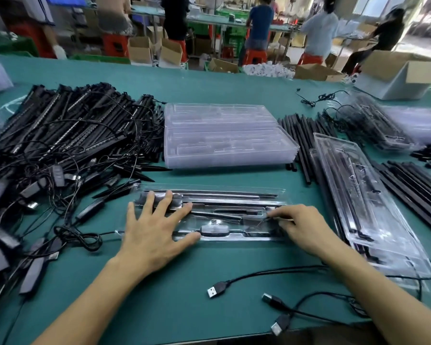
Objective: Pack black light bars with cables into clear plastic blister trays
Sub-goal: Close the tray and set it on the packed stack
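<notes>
Black light bars (222, 202), seemingly stiff but light, sit in the flimsy clear plastic blister tray (209, 188) near us. Our left hand (152, 235) presses it, fingers spread. Our right hand (301, 227) pinches the limp thin black cable (281, 218).

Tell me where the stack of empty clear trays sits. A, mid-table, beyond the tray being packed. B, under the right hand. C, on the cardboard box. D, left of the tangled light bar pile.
A: the stack of empty trays lies mid-table beyond the tray being packed, with the light bar pile to its left.
</notes>
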`<action>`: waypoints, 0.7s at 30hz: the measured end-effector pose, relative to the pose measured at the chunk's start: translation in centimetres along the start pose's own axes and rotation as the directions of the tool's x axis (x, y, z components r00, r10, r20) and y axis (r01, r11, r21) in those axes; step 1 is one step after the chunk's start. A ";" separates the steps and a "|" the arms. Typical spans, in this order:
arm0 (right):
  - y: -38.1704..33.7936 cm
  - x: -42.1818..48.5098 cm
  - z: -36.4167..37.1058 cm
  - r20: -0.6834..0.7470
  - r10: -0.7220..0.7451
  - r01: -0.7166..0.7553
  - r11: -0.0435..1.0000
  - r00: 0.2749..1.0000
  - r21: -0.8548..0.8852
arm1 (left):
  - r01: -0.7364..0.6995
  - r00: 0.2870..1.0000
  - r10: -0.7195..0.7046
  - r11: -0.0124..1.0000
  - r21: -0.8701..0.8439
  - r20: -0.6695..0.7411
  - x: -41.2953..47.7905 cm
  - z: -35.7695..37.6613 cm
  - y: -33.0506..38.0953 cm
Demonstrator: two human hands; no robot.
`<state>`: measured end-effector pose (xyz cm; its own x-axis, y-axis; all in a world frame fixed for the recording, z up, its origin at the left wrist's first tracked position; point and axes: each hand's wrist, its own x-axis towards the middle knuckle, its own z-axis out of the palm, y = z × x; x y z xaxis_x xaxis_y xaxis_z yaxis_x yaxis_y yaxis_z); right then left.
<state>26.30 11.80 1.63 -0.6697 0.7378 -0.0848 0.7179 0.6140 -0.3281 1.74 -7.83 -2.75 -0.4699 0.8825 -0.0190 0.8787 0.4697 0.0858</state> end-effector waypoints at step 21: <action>0.6 6.3 -5.4 0.386 0.124 -0.008 0.957 0.914 -0.290 | -0.308 0.911 0.298 0.951 0.009 -0.286 -0.1 0.6 3.4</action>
<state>23.57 18.35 6.01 -0.5964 0.6424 -0.4813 0.7473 0.6633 -0.0407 4.79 -6.32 -3.00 -0.1907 0.9368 0.2933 0.9814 0.1753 0.0782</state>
